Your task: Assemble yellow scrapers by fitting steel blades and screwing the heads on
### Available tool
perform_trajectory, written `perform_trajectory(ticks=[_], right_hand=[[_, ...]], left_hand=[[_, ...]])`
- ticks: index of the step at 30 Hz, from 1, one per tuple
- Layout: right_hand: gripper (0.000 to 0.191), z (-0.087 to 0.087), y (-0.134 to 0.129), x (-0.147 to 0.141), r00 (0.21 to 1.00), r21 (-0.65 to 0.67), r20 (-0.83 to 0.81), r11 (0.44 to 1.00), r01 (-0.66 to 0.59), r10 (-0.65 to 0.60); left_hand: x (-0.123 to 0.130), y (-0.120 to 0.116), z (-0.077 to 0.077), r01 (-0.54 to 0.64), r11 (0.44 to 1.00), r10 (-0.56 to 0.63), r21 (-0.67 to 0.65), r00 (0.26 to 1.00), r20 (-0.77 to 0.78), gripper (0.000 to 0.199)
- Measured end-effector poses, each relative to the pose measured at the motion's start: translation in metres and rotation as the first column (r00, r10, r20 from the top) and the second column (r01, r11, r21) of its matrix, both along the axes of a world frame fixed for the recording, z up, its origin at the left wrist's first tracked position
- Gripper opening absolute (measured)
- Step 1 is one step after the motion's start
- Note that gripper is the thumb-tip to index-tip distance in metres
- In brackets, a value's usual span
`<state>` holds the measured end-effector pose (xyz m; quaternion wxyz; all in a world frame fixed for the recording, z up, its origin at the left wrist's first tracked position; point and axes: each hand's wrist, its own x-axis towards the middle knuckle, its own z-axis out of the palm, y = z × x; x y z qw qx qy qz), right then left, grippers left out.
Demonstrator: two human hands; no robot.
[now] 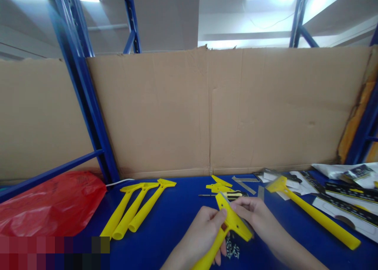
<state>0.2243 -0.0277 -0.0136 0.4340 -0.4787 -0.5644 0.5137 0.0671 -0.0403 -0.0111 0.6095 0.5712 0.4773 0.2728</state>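
Note:
A yellow scraper [233, 218] is held tilted in front of me, its wide head up and its handle running down toward the lower edge. My left hand [203, 230] is closed round the neck, thumb on the head. My right hand [254, 213] pinches the head's far right edge, where a thin grey strip like a blade shows; the fingertips are partly hidden. Just behind the head lie a screwdriver [236, 195] and loose yellow head plates [218, 187]. Small metal bits, perhaps screws or nuts [232, 248], are scattered on the table beneath my hands.
Three yellow scraper handles [144, 207] lie at left beside a red plastic bag [59, 203]. Another yellow scraper [321, 218] lies at right, near printed packages [348, 215]. Grey strips [246, 185] rest on the blue table [171, 238]. Cardboard [159, 116] walls off the back, between blue posts [85, 96].

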Motion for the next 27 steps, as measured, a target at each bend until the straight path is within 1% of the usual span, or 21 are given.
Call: perform_trajectory(ticks=[6, 12, 16, 22, 27], right_hand=[[0.029, 0.0027, -0.0031, -0.0004, 0.999, -0.005, -0.026, 0.999, 0.036, -0.037], [0.031, 0.0000, -0.0058, -0.0019, 0.998, -0.040, -0.059, 0.999, 0.007, -0.010], [0.034, -0.0029, -0.0062, -0.0038, 0.998, -0.062, -0.069, 0.998, 0.007, -0.011], [0.036, -0.0028, -0.0067, -0.0058, 0.997, -0.026, -0.063, 0.999, 0.040, -0.042], [0.036, -0.0027, -0.0084, -0.0066, 0.993, -0.090, -0.106, 0.995, 0.035, -0.044]], left_hand=[[-0.0014, 0.0017, -0.0017, 0.019, 1.000, -0.019, 0.019, 1.000, -0.001, 0.061], [-0.0042, 0.0041, -0.0037, 0.036, 0.999, -0.036, 0.023, 0.999, 0.000, 0.062], [-0.0040, 0.0056, -0.0062, 0.023, 1.000, -0.023, 0.016, 1.000, -0.002, 0.062], [-0.0035, 0.0056, -0.0058, 0.018, 0.999, -0.018, 0.029, 1.000, -0.012, 0.062], [-0.0040, 0.0060, -0.0068, 0.026, 0.999, -0.026, 0.030, 1.000, -0.005, 0.061]])
